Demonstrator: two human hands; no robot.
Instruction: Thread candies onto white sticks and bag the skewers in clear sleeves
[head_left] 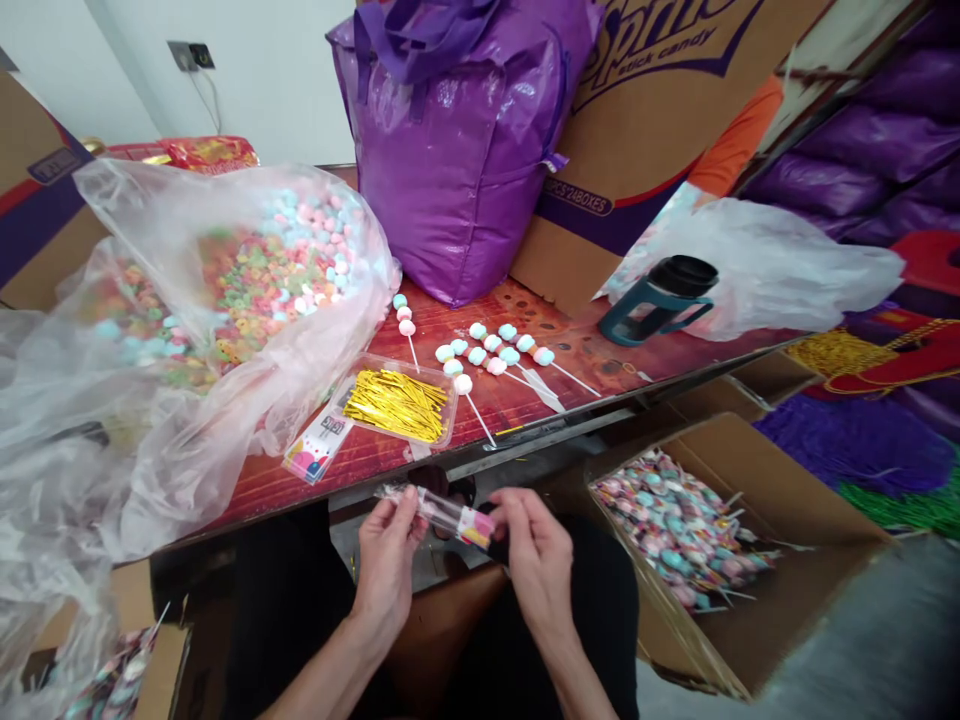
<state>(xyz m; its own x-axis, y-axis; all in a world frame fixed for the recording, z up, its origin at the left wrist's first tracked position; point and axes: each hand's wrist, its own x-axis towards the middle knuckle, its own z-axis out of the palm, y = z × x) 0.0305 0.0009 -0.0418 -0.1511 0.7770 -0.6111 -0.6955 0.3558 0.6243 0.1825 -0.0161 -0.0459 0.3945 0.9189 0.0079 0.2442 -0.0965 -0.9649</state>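
My left hand (390, 545) pinches one end of a small clear plastic bag (442, 511) with a colourful printed end, held above my lap. At the printed end, the fingers of my right hand (531, 535) are closed on the bag's edge. On the table just beyond lies a clear plastic tray (448, 420) of gold twist ties (396, 400). A stack of flat printed bags (319, 440) sticks out beside it. Several marshmallow sticks (491, 350) in blue, pink and white lie to the right of the tray. One more marshmallow stick (406, 327) lies behind it.
A large clear sack of loose candy (277, 270) covers the table's left. Behind stand a purple bag (457, 150) and a big carton (570, 240). A teal mug (652, 305) sits near a person's orange sleeve (739, 140). An open box of wrapped candy sticks (682, 520) is at lower right.
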